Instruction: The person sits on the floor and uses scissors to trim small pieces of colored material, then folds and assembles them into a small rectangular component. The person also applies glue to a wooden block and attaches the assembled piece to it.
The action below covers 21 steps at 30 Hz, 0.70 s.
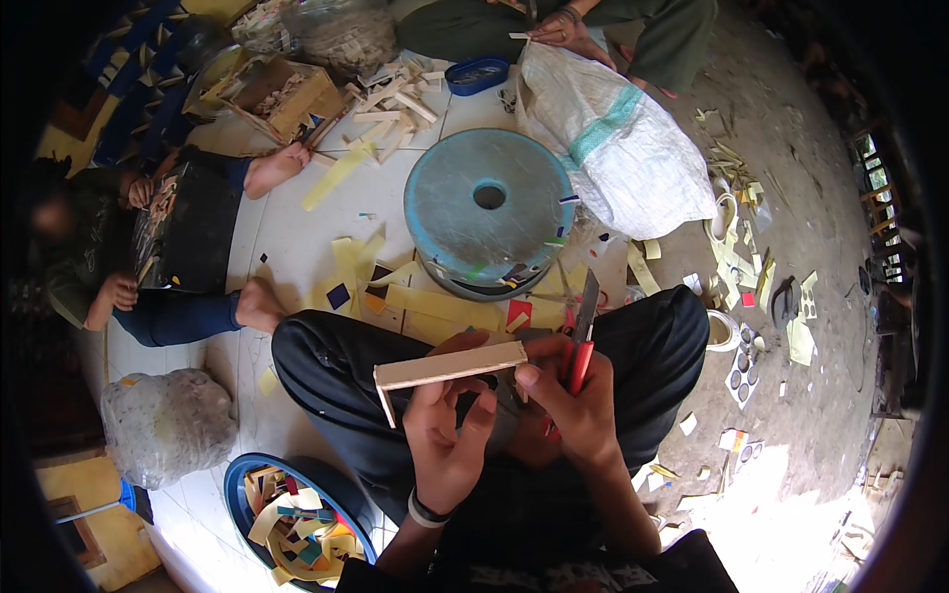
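A small wooden piece (450, 366), long and flat on top with a short leg down at its left end, is held up above my lap. My left hand (450, 435) grips it from below, with the fingers partly hidden behind it. My right hand (583, 405) is closed round a red-handled utility knife (580, 364), its blade pointing up and away from me. The thumb of that hand also touches the right end of the wooden piece. The blade stands apart from the wood.
Ahead is a round grey-blue drum (488, 237) amid yellow strips. A blue tub (237, 484) of scraps and a stuffed plastic bag (168, 425) stand left. One person sits left with a black box (208, 232); another sits beyond a white sack (633, 148). Wood pieces (400, 99) lie far off.
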{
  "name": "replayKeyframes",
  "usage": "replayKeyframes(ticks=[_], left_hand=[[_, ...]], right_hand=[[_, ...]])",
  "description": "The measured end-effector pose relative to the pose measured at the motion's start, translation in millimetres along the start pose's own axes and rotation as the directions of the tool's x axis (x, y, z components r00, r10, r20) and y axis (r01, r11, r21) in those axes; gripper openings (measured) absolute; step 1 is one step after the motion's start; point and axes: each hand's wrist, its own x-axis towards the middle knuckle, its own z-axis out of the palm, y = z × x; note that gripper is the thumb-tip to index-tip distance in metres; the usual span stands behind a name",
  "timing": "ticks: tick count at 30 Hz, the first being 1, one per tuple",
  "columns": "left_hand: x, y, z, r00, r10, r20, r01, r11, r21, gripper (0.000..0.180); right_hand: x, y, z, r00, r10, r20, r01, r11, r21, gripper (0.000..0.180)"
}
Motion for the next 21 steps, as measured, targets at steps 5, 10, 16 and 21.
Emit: replayKeyframes(ticks=[5,10,16,21], left_hand=[[1.4,-16.2,-7.7,0.999,0.039,-0.005,-0.038,0.992,0.117,0.022],[-3.5,-21.5,-18.2,0.989,-0.145,-0.011,0.145,0.989,-0.034,0.019],[-3.2,-25.4,-20.0,0.996,-0.071,-0.061,0.075,0.994,0.075,0.027],[4.2,-14.3,-18.2,0.999,-0.002,-0.037,0.006,0.994,0.113,0.043]], right_hand=[[-4.7,-9.3,4.8,0.985,0.173,0.004,-0.170,0.963,0.208,0.022],[-4.4,-14.7,2.7,0.952,0.299,0.063,-0.303,0.893,0.333,0.023],[-1.1,-11.1,-6.9,0.894,0.404,0.192,-0.443,0.742,0.502,0.018],[-3.5,-2.9,-12.3,0.862,0.419,0.284,-0.505,0.666,0.550,0.022]])
